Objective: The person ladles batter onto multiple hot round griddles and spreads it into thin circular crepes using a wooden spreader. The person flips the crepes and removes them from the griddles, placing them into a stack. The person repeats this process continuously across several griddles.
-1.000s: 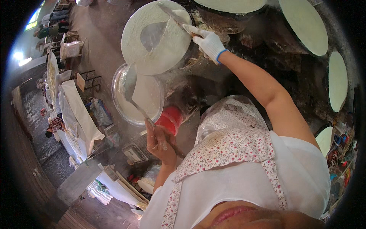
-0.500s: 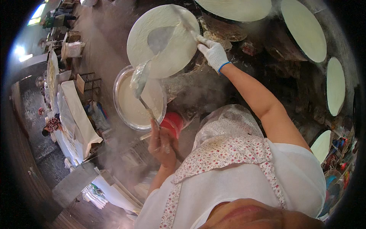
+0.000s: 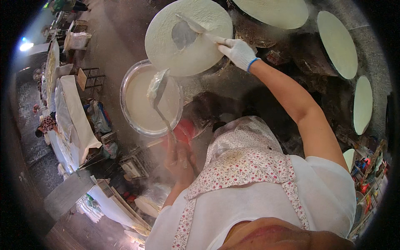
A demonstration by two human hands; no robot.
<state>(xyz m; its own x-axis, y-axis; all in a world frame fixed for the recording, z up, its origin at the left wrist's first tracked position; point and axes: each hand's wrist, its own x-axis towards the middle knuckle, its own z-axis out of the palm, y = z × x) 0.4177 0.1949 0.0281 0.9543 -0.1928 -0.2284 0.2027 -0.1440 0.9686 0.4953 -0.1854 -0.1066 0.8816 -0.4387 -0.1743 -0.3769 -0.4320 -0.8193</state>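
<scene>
Already the round white sheet of batter [image 3: 189,39] at the upper middle of the frame looks nearly spread over its steaming surface; one bare grey patch [image 3: 183,34] remains near its centre, so I judge the spreading mostly done with that gap left to cover. The right hand [image 3: 238,52], in a white glove with a blue cuff, is closed around the handle of a flat spreader [image 3: 196,27] whose blade lies on the sheet beside the patch. The left hand [image 3: 178,160], bare and lower in the frame, is wrapped around the long handle of a ladle [image 3: 157,85], fingers curled tight; the ladle's bowl, coated with batter, hangs above the metal basin of pale batter [image 3: 143,104] at centre left. More finished white rounds [image 3: 337,43] lie along the upper right.
</scene>
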